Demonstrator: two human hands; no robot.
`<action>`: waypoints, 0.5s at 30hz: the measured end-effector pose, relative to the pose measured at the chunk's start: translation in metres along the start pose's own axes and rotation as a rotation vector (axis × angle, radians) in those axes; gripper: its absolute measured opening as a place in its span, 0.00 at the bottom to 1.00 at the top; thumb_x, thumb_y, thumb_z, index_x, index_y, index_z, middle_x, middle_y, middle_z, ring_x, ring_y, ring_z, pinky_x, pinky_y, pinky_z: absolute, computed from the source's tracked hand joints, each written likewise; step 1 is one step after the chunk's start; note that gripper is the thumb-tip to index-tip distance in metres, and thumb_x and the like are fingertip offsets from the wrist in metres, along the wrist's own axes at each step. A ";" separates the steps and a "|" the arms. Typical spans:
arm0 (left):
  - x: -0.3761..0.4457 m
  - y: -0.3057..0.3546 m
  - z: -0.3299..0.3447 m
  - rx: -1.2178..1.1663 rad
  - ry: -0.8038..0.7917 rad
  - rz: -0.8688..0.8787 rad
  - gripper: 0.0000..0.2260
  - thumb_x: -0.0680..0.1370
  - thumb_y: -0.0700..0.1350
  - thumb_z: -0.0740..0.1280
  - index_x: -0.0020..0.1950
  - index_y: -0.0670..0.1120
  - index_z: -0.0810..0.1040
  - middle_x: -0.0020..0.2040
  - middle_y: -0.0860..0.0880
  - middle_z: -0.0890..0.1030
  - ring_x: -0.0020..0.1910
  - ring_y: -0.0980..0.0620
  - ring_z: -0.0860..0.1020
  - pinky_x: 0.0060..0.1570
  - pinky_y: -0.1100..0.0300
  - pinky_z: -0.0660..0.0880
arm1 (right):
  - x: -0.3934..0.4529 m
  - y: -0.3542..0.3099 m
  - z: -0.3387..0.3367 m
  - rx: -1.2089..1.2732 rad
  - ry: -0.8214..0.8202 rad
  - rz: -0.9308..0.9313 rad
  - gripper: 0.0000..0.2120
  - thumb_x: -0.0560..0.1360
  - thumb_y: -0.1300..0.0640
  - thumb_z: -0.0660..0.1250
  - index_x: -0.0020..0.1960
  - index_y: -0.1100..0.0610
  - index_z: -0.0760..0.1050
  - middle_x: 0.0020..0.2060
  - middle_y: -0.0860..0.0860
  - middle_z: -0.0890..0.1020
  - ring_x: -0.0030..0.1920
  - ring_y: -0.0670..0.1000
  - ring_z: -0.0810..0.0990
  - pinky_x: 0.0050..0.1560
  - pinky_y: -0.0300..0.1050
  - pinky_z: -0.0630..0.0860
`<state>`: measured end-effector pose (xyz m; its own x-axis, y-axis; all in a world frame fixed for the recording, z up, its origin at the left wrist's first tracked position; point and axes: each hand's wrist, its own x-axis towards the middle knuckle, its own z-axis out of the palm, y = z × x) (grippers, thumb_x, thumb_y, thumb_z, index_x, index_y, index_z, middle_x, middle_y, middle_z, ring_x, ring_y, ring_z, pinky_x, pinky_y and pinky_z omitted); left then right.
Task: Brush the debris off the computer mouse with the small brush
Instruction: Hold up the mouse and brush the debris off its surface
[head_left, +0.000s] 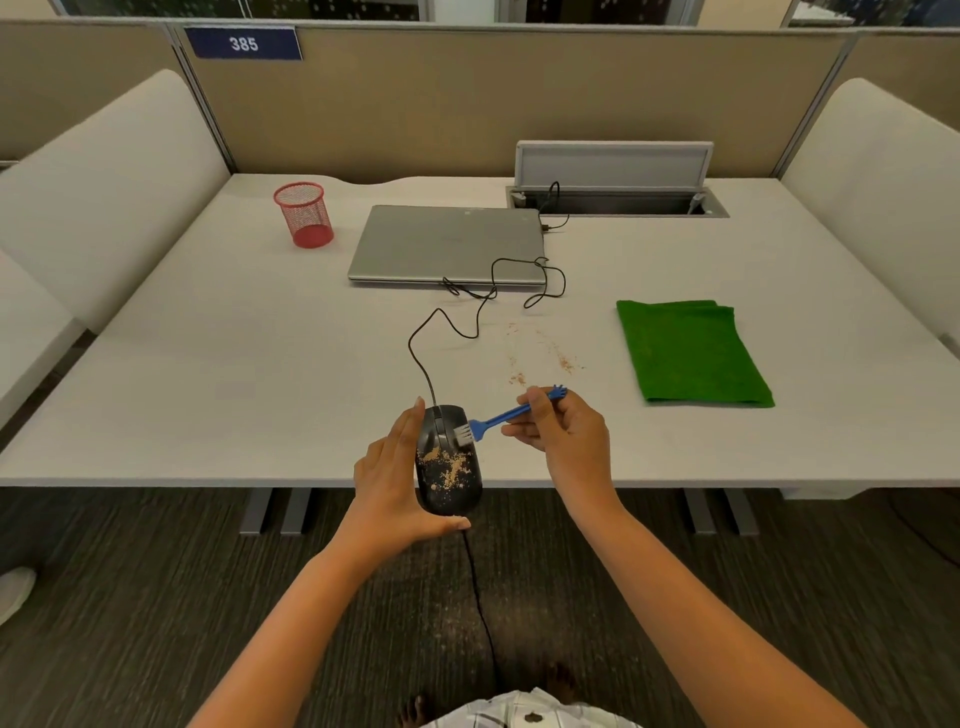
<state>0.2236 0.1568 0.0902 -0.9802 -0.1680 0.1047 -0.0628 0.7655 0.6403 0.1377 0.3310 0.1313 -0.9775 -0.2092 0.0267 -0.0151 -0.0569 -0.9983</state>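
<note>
The mouse (449, 460) is held at the near edge of the bench (208, 364), partly overhanging it, top side up. The left hand (392, 478) grips it along its left flank, fingers extended toward the front and thumb hooked under the rear end. The right hand (563, 428) pinches the brush (498, 415) around mid-handle; the white bristles rest on or just above the front right of the mouse, beside the wheel. Contact cannot be confirmed.

Tan debris (449, 465) lies across the middle and rear of the mouse shell. More grains are scattered on the bench beyond the right hand. Little of the shell looks cleared, so the task appears to be at an early stage.

Handling assessment: the mouse is judged light, rigid and smooth-shelled, so likely slippery; the present side-and-rear hold leaves the top free and seems sound. Its cable (431, 358) runs back to the laptop (447, 244) and may tug if the mouse is lifted far. The brush looks light and thin, with soft bristles; a pinch nearer the head would give firmer strokes. The debris appears loose and dry, and should shift under light pressure.

The cloth (691, 353) lies well to the right, untouched.
</note>
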 end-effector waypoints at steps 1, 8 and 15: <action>0.000 0.000 0.000 0.002 0.000 -0.001 0.57 0.54 0.65 0.76 0.69 0.67 0.37 0.73 0.50 0.58 0.68 0.47 0.60 0.63 0.50 0.54 | -0.001 0.000 0.003 -0.003 -0.017 -0.004 0.07 0.76 0.53 0.61 0.44 0.53 0.76 0.36 0.49 0.83 0.37 0.49 0.84 0.39 0.36 0.79; -0.001 -0.004 -0.004 0.010 0.022 -0.014 0.57 0.54 0.65 0.76 0.69 0.67 0.36 0.73 0.49 0.58 0.67 0.47 0.60 0.62 0.50 0.54 | -0.004 0.006 0.000 -0.024 0.000 0.034 0.07 0.77 0.54 0.60 0.45 0.54 0.75 0.37 0.51 0.83 0.37 0.48 0.84 0.40 0.36 0.79; -0.001 -0.006 -0.004 0.023 0.039 -0.038 0.58 0.55 0.63 0.77 0.68 0.68 0.35 0.74 0.49 0.58 0.68 0.47 0.60 0.63 0.49 0.55 | -0.009 0.009 0.010 0.034 -0.049 0.058 0.07 0.77 0.55 0.61 0.45 0.55 0.76 0.37 0.52 0.83 0.38 0.51 0.84 0.40 0.38 0.80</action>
<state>0.2262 0.1497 0.0896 -0.9691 -0.2207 0.1103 -0.1046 0.7723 0.6266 0.1483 0.3225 0.1226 -0.9651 -0.2605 -0.0279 0.0494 -0.0766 -0.9958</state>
